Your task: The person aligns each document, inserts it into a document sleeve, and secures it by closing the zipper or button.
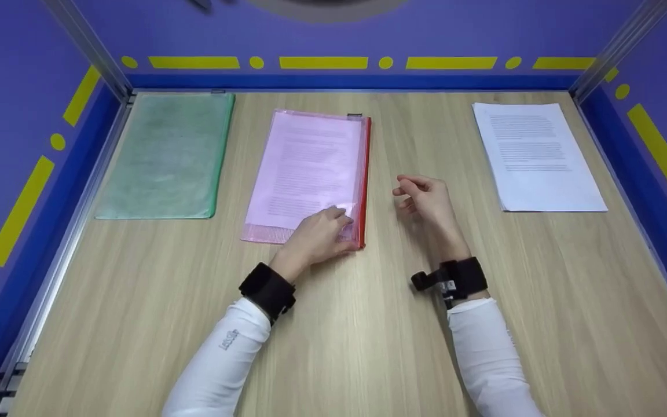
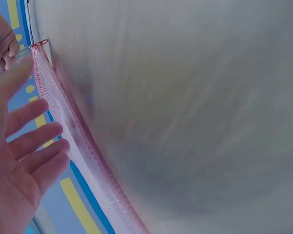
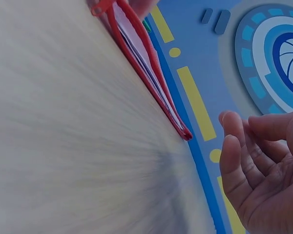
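A pink see-through zip folder (image 1: 310, 168) with printed paper inside lies in the middle of the table, its red zipper side on the right. In the right wrist view the zipper gapes, showing paper edges (image 3: 143, 61) within; its red pull (image 3: 102, 6) is at the near end. My left hand (image 1: 321, 234) rests on the folder's near right corner with fingers extended, close to the pull. To the right of the folder, my right hand (image 1: 426, 200) hovers above the table, its fingers loosely bent and holding nothing.
A green zip folder (image 1: 165, 156) lies at the far left of the table (image 1: 356, 347). Toward the right lies a stack of printed paper (image 1: 542, 156). Blue panels with yellow marks (image 1: 452, 62) enclose the back and both sides.
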